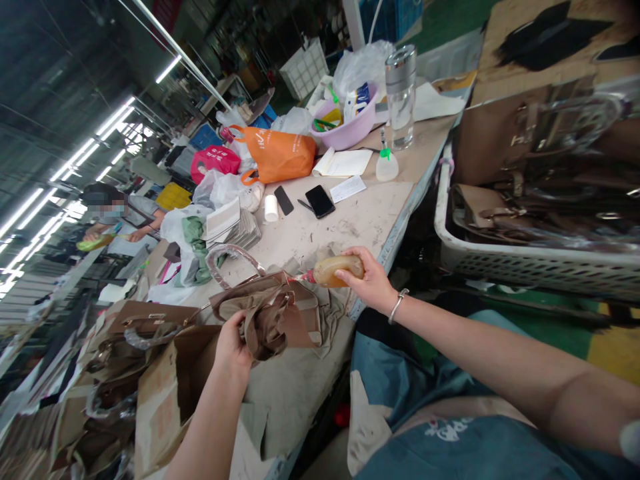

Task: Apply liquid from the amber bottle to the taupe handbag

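A brown handbag (pixel 307 307) lies on the cloth-covered table edge, its lining bunched up and its plastic-wrapped handle pointing away. My left hand (pixel 235 343) grips the bag's near left side, fingers partly hidden by the folds. In my right hand (pixel 367 277) is a yellowish glue bottle (pixel 333 271), held on its side. Its narrow red tip points left and meets the bag's upper edge; whether it touches I cannot tell.
A cardboard box (pixel 163 400) with brown bags stands at left. Across the table are a phone (pixel 320 201), an orange bag (pixel 280 157), a purple basin (pixel 350 130), a glass bottle (pixel 401 100). A white crate (pixel 525 260) of handbags is at right. A person (pixel 125 213) works farther off.
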The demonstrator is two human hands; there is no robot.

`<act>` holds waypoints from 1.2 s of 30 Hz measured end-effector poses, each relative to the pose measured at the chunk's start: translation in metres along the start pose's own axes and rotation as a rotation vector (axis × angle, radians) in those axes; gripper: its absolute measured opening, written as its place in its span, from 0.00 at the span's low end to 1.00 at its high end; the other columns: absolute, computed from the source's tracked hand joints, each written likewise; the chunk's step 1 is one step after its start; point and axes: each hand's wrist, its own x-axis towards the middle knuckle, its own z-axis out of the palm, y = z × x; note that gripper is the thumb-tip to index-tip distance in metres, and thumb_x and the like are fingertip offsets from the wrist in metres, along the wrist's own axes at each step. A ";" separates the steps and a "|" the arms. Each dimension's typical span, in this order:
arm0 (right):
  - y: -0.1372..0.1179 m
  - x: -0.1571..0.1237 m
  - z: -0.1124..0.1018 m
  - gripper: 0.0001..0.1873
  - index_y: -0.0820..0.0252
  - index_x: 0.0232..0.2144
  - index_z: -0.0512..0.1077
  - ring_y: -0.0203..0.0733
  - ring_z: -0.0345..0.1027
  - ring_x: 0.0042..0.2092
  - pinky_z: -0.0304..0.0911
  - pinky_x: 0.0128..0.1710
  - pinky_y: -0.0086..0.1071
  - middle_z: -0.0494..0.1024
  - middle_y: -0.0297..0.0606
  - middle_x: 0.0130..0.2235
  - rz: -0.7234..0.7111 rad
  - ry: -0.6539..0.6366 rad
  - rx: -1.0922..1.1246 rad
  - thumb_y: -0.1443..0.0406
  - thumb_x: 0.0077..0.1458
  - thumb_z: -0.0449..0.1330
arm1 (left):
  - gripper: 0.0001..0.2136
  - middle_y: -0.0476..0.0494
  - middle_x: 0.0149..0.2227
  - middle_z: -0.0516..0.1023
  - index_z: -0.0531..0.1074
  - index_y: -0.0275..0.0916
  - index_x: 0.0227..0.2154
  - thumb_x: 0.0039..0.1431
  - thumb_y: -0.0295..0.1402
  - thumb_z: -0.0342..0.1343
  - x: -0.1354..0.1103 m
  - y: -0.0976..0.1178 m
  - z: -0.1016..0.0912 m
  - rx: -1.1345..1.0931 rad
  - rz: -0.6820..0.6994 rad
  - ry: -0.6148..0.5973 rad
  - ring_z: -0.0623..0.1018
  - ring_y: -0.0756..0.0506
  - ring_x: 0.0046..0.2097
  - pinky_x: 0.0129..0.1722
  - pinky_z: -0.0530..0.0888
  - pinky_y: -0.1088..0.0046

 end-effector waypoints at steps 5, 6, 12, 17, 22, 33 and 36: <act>0.013 -0.002 0.000 0.15 0.56 0.40 0.64 0.44 0.66 0.42 0.63 0.43 0.40 0.71 0.38 0.39 -0.032 -0.019 -0.036 0.59 0.50 0.61 | 0.06 0.43 0.22 0.78 0.72 0.32 0.27 0.50 0.22 0.50 0.002 0.000 0.000 -0.023 0.020 0.031 0.78 0.45 0.24 0.27 0.78 0.69; 0.017 -0.004 -0.001 0.15 0.56 0.40 0.65 0.44 0.66 0.41 0.63 0.43 0.40 0.71 0.38 0.39 -0.031 -0.027 -0.051 0.60 0.51 0.61 | 0.06 0.43 0.22 0.78 0.72 0.32 0.27 0.50 0.23 0.50 0.002 0.000 0.000 -0.019 0.014 0.026 0.78 0.45 0.24 0.27 0.78 0.69; 0.027 -0.014 -0.007 0.13 0.57 0.38 0.65 0.45 0.66 0.41 0.62 0.43 0.40 0.71 0.39 0.38 0.014 -0.053 -0.097 0.60 0.51 0.61 | 0.06 0.44 0.22 0.78 0.72 0.31 0.26 0.49 0.22 0.50 0.007 0.000 0.002 -0.046 0.017 0.006 0.78 0.46 0.23 0.26 0.78 0.71; 0.019 -0.006 -0.004 0.13 0.56 0.38 0.65 0.44 0.66 0.40 0.63 0.42 0.39 0.71 0.37 0.38 -0.010 -0.035 -0.082 0.60 0.51 0.61 | 0.06 0.45 0.21 0.77 0.72 0.32 0.25 0.48 0.21 0.50 0.004 0.000 0.003 -0.057 0.028 0.006 0.78 0.47 0.23 0.26 0.78 0.74; 0.032 -0.013 -0.003 0.13 0.56 0.38 0.65 0.45 0.65 0.41 0.62 0.43 0.40 0.71 0.39 0.38 -0.018 -0.046 -0.113 0.60 0.51 0.61 | 0.06 0.46 0.21 0.77 0.72 0.31 0.25 0.48 0.20 0.51 0.001 -0.001 0.007 -0.069 0.051 0.018 0.78 0.48 0.24 0.26 0.77 0.74; 0.015 0.001 0.004 0.16 0.55 0.40 0.64 0.44 0.66 0.41 0.63 0.44 0.40 0.70 0.37 0.40 0.049 -0.013 0.001 0.59 0.50 0.61 | 0.06 0.45 0.21 0.77 0.73 0.31 0.25 0.48 0.21 0.51 0.002 -0.001 0.006 -0.066 0.025 0.017 0.77 0.48 0.23 0.27 0.77 0.73; 0.014 0.005 0.006 0.16 0.55 0.40 0.64 0.44 0.66 0.42 0.63 0.44 0.39 0.70 0.37 0.40 0.026 -0.013 0.013 0.60 0.49 0.62 | 0.05 0.45 0.21 0.77 0.73 0.31 0.25 0.47 0.21 0.52 0.001 -0.001 0.006 -0.058 0.027 0.015 0.78 0.47 0.24 0.27 0.77 0.73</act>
